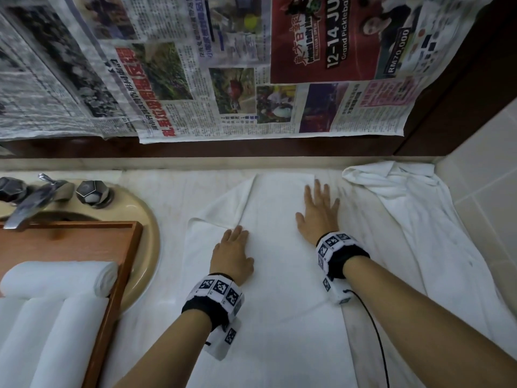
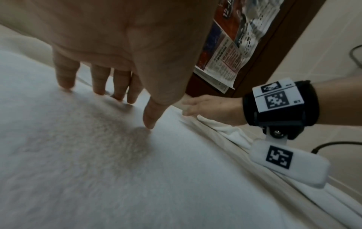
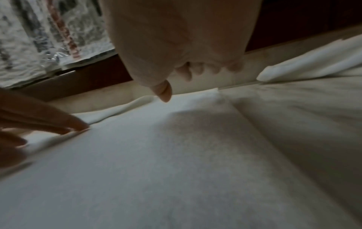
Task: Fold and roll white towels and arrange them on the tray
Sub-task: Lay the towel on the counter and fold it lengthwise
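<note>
Towel: the folded towel (image 1: 268, 275) lies on the counter (image 1: 167, 191) right of the sink (image 1: 145, 219), its long axis running from the near edge toward the back wall.
Left hand: my left hand (image 1: 233, 254) lies flat and open on the towel's left half, nearer me.
Right hand: my right hand (image 1: 317, 212) presses flat, fingers spread, on the right edge, nearer the far end.
Next move: I judge rolling along that long axis comes next.
Tray: the wooden tray (image 1: 112, 275) over the sink holds rolled towels (image 1: 56, 278).
Spare: a loose towel (image 1: 405, 208) lies in the back right corner.
</note>
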The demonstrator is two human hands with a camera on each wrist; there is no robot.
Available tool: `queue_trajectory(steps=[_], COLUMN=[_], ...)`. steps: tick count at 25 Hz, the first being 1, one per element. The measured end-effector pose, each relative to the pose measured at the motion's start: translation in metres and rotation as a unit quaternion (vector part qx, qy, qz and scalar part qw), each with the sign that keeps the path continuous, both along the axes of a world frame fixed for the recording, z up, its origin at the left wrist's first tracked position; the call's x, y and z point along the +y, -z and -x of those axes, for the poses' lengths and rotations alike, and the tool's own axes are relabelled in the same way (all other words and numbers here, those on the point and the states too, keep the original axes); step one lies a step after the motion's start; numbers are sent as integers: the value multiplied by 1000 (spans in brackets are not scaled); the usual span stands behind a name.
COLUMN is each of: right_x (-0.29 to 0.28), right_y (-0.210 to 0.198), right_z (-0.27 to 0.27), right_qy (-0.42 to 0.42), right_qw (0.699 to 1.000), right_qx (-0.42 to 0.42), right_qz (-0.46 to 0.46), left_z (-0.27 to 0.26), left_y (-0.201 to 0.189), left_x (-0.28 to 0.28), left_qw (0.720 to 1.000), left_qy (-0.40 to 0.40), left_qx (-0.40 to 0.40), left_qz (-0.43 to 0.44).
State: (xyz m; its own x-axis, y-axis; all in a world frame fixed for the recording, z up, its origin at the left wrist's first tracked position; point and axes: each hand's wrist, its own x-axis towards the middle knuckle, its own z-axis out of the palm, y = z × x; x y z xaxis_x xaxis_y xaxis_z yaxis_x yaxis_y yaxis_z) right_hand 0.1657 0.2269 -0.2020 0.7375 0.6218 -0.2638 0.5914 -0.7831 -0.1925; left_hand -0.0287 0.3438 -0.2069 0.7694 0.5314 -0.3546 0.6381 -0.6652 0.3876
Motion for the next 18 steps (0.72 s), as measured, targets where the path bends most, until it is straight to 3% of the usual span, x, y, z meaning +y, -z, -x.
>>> queue_trajectory(steps=[3, 7, 9, 12, 15, 18], right_x=[11, 13, 15, 30, 42, 33], right_y=[9, 21, 20, 17, 20, 26], right_z=[13, 16, 20, 24, 19, 7], right_qy=[-129, -107, -94, -107, -130, -125], right_qw=[988, 989, 991, 989, 982, 985], right_qx=[87, 102, 89, 89, 138, 119], right_qz=[-18, -20, -28, -39, -24, 0], left_z=[-16, -37, -46, -58, -66, -62], left_y=[-2, -4, -8, -10, 5, 20], left_x=[-5, 36, 49, 33, 25, 70], left_qw=[1000, 996, 993, 994, 996, 999], left_qy=[-25, -91, -106, -33, 71, 47], left_qx=[13, -10, -33, -49, -27, -7], left_qz=[-14, 9, -28, -93, 37, 25])
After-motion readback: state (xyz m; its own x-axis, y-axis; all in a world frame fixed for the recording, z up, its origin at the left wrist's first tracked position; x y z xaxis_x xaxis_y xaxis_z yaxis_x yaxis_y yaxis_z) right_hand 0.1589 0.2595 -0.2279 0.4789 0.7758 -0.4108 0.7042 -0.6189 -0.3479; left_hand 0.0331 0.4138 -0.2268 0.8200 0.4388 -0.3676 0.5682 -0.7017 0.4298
